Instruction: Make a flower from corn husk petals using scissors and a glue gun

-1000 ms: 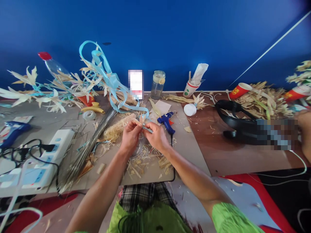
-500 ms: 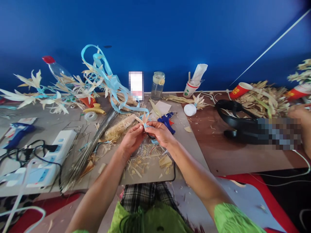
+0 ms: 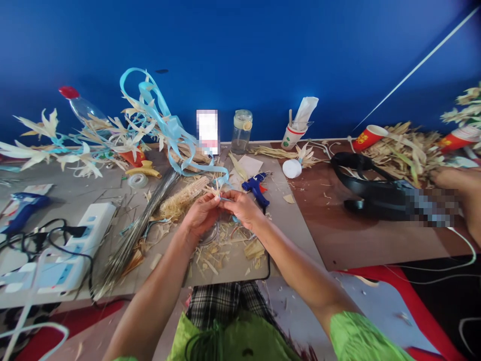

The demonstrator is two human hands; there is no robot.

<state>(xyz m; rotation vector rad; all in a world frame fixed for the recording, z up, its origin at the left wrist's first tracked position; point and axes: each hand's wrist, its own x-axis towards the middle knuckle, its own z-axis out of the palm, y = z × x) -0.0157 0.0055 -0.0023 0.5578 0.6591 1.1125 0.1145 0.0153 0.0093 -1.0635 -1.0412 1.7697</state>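
My left hand (image 3: 202,214) is closed in a pinch on the base of a small pale corn-husk flower (image 3: 215,189), whose points stick up above the fingertips. Close beside it, my right hand (image 3: 243,208) pinches a light blue ribbon (image 3: 222,176) that runs at the flower's base. From there the ribbon climbs in loose loops to the upper left. A corn cob (image 3: 184,196) with dry silk lies just left of my hands. To their right rests a blue glue gun (image 3: 257,189). Husk scraps (image 3: 214,258) are strewn below my hands.
Left are a wire bundle (image 3: 141,235), a white power strip (image 3: 88,240), a second glue gun (image 3: 26,213) and finished husk flowers (image 3: 82,159). A bottle (image 3: 241,133) and paper cup (image 3: 293,136) stand behind. Another person's hand (image 3: 456,183) is near a black headset (image 3: 376,200).
My right hand has shifted slightly and now draws the ribbon sideways at the flower's base. The flower sits a little lower and turned between my fingers. The whole view has shifted slightly.
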